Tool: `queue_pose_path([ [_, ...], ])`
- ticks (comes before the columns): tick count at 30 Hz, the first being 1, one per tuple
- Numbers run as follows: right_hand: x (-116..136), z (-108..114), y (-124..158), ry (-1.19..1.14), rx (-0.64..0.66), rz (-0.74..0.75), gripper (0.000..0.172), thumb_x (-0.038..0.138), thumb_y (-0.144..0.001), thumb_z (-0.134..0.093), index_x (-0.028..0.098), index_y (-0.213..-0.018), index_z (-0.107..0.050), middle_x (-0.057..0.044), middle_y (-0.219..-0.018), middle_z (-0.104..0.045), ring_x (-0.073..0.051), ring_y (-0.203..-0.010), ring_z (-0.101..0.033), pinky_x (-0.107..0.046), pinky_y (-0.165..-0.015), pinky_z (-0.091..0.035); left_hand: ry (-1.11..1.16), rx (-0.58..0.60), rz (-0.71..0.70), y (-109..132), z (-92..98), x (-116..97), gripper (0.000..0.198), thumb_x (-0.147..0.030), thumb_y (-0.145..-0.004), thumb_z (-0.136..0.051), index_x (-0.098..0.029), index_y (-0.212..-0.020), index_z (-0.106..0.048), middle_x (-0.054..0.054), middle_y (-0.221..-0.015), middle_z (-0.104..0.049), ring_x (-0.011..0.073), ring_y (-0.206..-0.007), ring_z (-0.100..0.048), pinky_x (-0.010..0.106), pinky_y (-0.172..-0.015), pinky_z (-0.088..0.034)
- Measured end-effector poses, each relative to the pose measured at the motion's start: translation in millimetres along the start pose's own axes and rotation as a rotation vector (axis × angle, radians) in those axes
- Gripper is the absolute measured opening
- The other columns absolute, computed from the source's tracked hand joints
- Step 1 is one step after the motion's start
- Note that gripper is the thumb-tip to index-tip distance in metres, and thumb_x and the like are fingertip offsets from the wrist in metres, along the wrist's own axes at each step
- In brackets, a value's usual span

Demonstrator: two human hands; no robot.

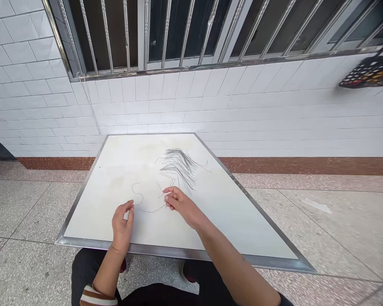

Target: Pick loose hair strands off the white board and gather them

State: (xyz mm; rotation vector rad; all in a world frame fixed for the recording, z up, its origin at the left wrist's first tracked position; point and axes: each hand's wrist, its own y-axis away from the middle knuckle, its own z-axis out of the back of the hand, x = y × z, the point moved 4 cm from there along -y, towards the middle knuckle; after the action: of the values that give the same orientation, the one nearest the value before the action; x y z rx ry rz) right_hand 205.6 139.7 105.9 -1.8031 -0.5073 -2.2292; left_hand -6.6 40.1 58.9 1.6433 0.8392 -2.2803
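Note:
Low over the white tabletop, my left hand (122, 224) pinches with thumb and index finger at the end of a thin dark strand (142, 197), which curls up in an S shape. My right hand (181, 203) is closed in a pinch on thin dark strands that cross at its fingertips. One long curved strand (153, 211) runs from there toward my left hand. Beyond my right hand lies a loose pile of similar dark strands (180, 163), roughly side by side. They look like fine wire or hair; I cannot tell which.
The white table (95, 212) has a grey metal rim and stands close to a white tiled wall (166, 104). Above is a barred window (178, 34). A dotted bag (367, 70) hangs at right. A pale strip (316, 205) lies on the speckled floor.

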Motion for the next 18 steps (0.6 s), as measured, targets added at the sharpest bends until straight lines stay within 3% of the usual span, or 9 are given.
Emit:
queue_pose_path([
  [3, 10, -17, 35, -0.105, -0.002, 0.027, 0.033, 0.040, -0.081, -0.059, 0.024, -0.110, -0.056, -0.001, -0.082, -0.059, -0.015, -0.070, -0.057, -0.030, -0.066, -0.048, -0.002, 0.184, -0.157, 21, -16.6, -50, 0.031, -0.031, -0.087, -0.058, -0.025, -0.117, -0.064, 0.009, -0.114, -0.067, 0.0242, -0.110, -0.059, 0.041, -0.100, -0.045],
  [6, 19, -30, 63, -0.137, -0.015, 0.063, 0.038, 0.045, -0.081, -0.058, 0.026, -0.115, -0.055, -0.001, -0.081, -0.059, -0.016, -0.072, -0.057, -0.032, -0.069, -0.049, 0.070, 0.286, -0.164, 40, -28.6, -81, 0.040, -0.031, -0.088, -0.058, -0.026, -0.127, -0.057, 0.009, -0.113, -0.067, 0.0231, -0.103, -0.062, 0.041, -0.093, -0.050],
  [12, 22, -41, 99, -0.107, -0.019, 0.118, 0.035, 0.048, -0.083, -0.057, 0.027, -0.110, -0.060, -0.003, -0.087, -0.064, -0.018, -0.075, -0.057, -0.033, -0.073, -0.049, 0.190, 0.309, -0.027, 70, -26.1, -93, 0.041, -0.030, -0.088, -0.057, -0.029, -0.129, -0.055, 0.008, -0.116, -0.063, 0.0130, -0.071, -0.061, 0.030, -0.070, -0.055],
  [18, 22, -44, 118, 0.048, 0.001, 0.216, 0.029, 0.046, -0.089, -0.050, 0.027, -0.106, -0.064, -0.005, -0.095, -0.065, -0.020, -0.082, -0.060, -0.033, -0.073, -0.051, 0.412, 0.265, 0.107, 86, -7.2, -107, 0.040, -0.034, -0.087, -0.059, -0.023, -0.125, -0.056, 0.008, -0.106, -0.066, 0.0127, -0.073, -0.059, 0.030, -0.073, -0.054],
])
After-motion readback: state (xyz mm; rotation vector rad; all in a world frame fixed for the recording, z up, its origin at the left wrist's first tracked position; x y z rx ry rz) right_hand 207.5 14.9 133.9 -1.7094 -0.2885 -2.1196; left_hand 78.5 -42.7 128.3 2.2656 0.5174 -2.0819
